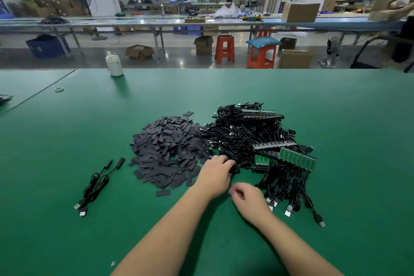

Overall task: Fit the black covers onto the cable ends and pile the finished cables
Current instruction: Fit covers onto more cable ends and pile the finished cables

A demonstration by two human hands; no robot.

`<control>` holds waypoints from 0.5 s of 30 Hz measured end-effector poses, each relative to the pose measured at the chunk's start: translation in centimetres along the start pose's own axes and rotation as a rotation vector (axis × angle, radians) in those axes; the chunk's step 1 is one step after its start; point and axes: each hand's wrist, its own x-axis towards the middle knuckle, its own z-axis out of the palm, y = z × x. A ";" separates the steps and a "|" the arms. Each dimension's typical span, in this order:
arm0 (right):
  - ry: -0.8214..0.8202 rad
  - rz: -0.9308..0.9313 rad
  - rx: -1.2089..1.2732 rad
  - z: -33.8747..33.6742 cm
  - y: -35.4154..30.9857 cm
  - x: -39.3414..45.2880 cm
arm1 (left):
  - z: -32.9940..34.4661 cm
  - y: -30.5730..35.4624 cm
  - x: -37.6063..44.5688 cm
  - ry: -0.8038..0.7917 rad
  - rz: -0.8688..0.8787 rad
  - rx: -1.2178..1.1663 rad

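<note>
The left hand (216,170) is reaching into the cable heap (251,139) at frame centre, its fingers hidden, grasp unclear. The right hand (248,197) is hovering loosely curled, seemingly empty. Covers (167,148) look light and flat; cables seem limp, best pinched at the stiff end.

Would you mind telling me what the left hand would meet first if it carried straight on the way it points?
Probably the tangled heap of black cables: the left hand points up-right with its fingertips already at the heap's near edge, though contact is unclear.

left hand (216,172) on cable heap (248,139)
</note>
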 end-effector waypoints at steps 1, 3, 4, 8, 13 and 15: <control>0.027 -0.008 -0.027 -1.1 -0.1 0.0 | 0.5 1.1 0.3 -0.064 -0.009 0.019; 0.179 -0.060 -0.102 -3.7 0.0 -0.1 | 1.3 2.4 0.6 -0.147 -0.050 0.046; 0.304 -0.097 -0.155 -5.2 0.2 -0.2 | 1.5 2.7 0.6 -0.173 -0.059 0.048; 0.540 -0.001 -0.423 -11.4 2.1 1.4 | 1.7 2.5 0.1 -0.208 -0.040 0.003; 0.141 0.277 -0.369 -15.5 4.4 3.4 | 1.2 2.8 -0.3 -0.179 -0.007 -0.058; 0.103 0.254 -0.316 -15.8 4.5 3.3 | 1.0 2.9 -0.4 -0.164 -0.007 -0.057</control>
